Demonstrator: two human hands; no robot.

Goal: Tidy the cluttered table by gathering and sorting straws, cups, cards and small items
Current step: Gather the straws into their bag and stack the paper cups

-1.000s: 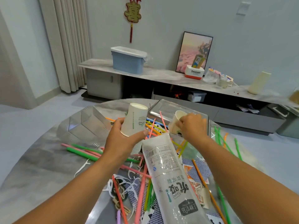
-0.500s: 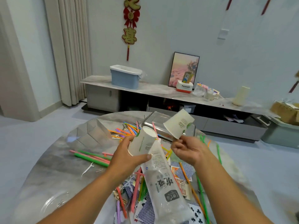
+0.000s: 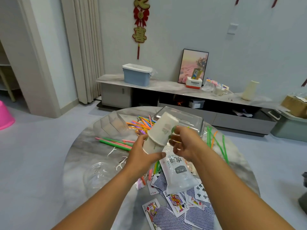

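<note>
While the left hand [image 3: 141, 155] curls round the lower paper cup [image 3: 149, 146], thumb across its front and fingers behind, the upper paper cup [image 3: 164, 128] sits upside-down over it, sleeved partway on and tilted away to the right. The right hand [image 3: 184, 145] is just beside the upper cup; its fingers are loosely spread, with the fingertips [image 3: 173, 130] touching or almost touching the cup's right wall, and whether they actually pinch it cannot be told.

Directly under the two hands lies a clear plastic bag [image 3: 179, 173] with printed lettering, stretched toward the person. Nearer the person than the grip, playing cards [image 3: 174, 201] are scattered, some face up and some face down. Left of the held cups, pink and green straws [image 3: 116, 142] lie on the round marble table [image 3: 79, 153]; beyond the cups is a heap of coloured straws [image 3: 141, 124] and a clear rectangular container [image 3: 191, 120]. Right of the right hand, thin green straws [image 3: 219, 146] lie spread near the table edge. A clear plastic lid [image 3: 99, 173] rests left of the left forearm, with white floss picks [image 3: 119, 165] near it.
</note>
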